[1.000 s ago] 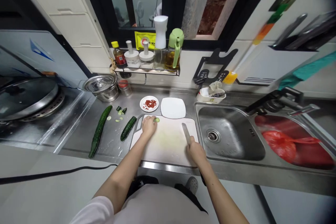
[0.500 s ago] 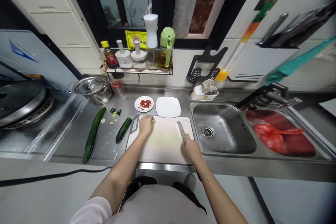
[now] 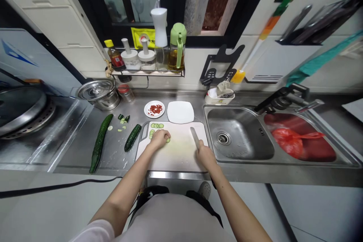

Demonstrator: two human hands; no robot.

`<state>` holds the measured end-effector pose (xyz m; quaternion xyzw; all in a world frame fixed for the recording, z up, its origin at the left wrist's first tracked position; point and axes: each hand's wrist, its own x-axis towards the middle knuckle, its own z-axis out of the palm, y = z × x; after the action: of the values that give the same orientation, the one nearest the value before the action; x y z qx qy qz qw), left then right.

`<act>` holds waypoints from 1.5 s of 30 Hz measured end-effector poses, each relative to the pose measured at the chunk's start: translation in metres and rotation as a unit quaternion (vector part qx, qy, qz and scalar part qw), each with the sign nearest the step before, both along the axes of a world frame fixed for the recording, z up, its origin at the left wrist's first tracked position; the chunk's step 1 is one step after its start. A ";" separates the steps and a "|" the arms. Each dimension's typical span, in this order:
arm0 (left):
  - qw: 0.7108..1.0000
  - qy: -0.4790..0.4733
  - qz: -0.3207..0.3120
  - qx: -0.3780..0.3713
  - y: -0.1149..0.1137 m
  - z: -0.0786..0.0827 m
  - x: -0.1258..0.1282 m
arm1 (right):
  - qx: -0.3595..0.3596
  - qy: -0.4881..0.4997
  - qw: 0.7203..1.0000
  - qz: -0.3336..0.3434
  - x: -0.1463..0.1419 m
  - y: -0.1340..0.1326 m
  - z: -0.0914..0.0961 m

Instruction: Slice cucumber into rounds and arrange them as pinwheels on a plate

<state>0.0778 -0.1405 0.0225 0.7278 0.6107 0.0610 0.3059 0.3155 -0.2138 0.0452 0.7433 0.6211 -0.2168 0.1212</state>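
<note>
My right hand [image 3: 205,155] is wrapped round the handle of a knife [image 3: 194,137], whose blade points away over the right part of the white cutting board [image 3: 181,162]. Curled on the board's left half, my left hand [image 3: 160,138] has cucumber slices [image 3: 168,140] at its fingertips; how many is hidden. Behind it a short row of cucumber slices [image 3: 157,125] lies along the board's far left edge, and more slices [image 3: 151,133] rest beside the knuckles. A cut cucumber [image 3: 132,138] lies left of the board, and a long whole cucumber [image 3: 101,143] farther left.
Beyond the board stand a white plate [image 3: 180,112] and a small plate of chopped red pieces [image 3: 154,109]. Cucumber ends and bits [image 3: 124,118] lie on the steel counter near a lidded pot [image 3: 98,92]. To the right is a sink [image 3: 241,134]; its other basin holds a red bag [image 3: 289,141].
My left hand has moved nearer to me and slightly right, uncovering the row of slices at the far edge. The right hand keeps the knife in nearly the same place.
</note>
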 end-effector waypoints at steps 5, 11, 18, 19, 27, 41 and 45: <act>0.974 0.061 -0.211 0.045 0.003 0.003 0.011 | -0.007 0.001 1.000 -0.003 -0.001 0.001 0.002; 0.983 0.011 -0.162 0.080 -0.003 -0.001 0.009 | -0.014 0.000 1.000 -0.003 -0.001 0.002 0.005; 0.992 0.019 0.111 0.051 -0.029 -0.012 -0.007 | -0.008 -0.009 0.997 0.071 -0.002 -0.011 0.013; 0.992 0.024 0.115 0.041 -0.032 -0.014 -0.007 | -0.010 -0.008 0.996 0.092 -0.005 -0.014 0.015; 0.992 0.042 0.115 0.021 -0.035 -0.017 0.009 | -0.027 0.002 0.973 0.229 -0.025 -0.026 0.027; 0.992 0.043 0.118 0.014 -0.033 -0.023 0.011 | -0.031 0.002 0.969 0.245 -0.032 -0.029 0.019; 0.992 0.038 0.118 0.013 -0.033 -0.021 0.011 | -0.037 -0.001 0.968 0.246 -0.032 -0.027 0.021</act>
<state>0.0888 -0.1733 0.0011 0.6562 0.7030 0.0767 0.2635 0.2836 -0.2409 0.0658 0.5624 0.7766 -0.2026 0.1989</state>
